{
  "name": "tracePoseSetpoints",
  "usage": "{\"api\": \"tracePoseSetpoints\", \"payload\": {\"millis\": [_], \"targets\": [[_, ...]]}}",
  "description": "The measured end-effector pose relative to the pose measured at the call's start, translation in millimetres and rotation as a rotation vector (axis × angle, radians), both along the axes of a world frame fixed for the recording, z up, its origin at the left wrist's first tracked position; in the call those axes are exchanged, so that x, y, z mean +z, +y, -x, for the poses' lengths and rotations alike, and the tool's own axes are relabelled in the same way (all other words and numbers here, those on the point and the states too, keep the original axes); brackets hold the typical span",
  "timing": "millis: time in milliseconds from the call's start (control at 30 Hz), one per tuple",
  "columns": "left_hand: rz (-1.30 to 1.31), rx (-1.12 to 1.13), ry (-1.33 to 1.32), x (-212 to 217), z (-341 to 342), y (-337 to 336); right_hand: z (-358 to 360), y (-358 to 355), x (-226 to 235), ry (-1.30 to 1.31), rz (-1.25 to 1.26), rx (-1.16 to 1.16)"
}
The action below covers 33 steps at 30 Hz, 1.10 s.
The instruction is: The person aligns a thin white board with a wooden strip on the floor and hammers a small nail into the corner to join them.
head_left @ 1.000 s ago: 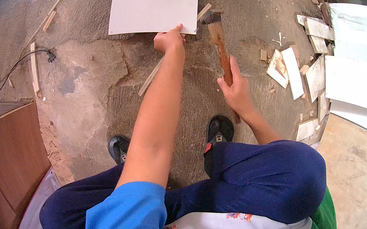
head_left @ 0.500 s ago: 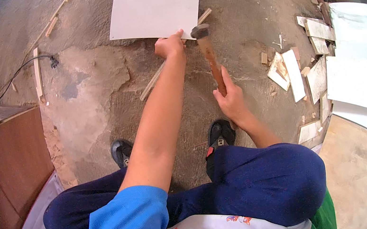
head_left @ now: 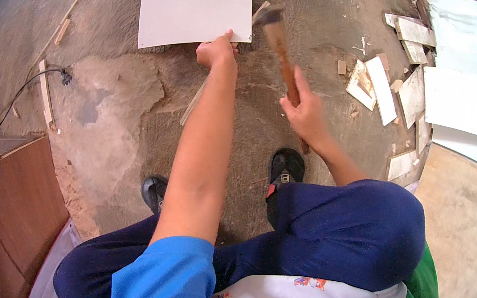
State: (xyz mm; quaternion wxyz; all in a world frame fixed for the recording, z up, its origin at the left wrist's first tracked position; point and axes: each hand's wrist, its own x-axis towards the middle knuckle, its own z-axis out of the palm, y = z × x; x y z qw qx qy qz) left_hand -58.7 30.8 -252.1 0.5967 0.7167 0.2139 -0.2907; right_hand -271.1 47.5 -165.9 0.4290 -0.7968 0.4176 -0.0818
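A white rectangular panel lies ahead of me, with small dark dots at its corners. My left hand grips its near edge close to the right corner, thumb on top and the other fingers curled beneath. A thin wooden strip passes under that hand and shows again past the panel's right edge. In my right hand is a hammer, held around its wooden handle. The dark hammer head is blurred and sits just right of the panel's near right corner, apart from it.
White and bare wood offcuts litter the floor at right, beside large white sheets and a tan board. On the left are a black cable with a plug, a wooden strip and brown panels.
The hammer has swung right, away from the panel's corner, and my right hand has shifted slightly right with it. My left hand keeps its grip on the panel's edge.
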Motion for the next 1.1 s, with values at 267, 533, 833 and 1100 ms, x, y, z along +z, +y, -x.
{"api": "tracePoseSetpoints", "payload": {"millis": [267, 533, 833, 1100], "targets": [[-0.005, -0.008, -0.01, -4, -1, -3, -2, 1, 21, -0.034, -0.057, -0.048], [0.017, -0.01, -0.021, 4, 1, -2, -3, -16, 17, -0.035, -0.086, 0.004], [-0.009, -0.044, -0.074, -3, 0, -3, 1, -7, 18, -0.01, 0.055, 0.113], [0.032, -0.007, 0.006, 0, 2, -2, -7, -14, 13, 0.042, 0.061, 0.134]]}}
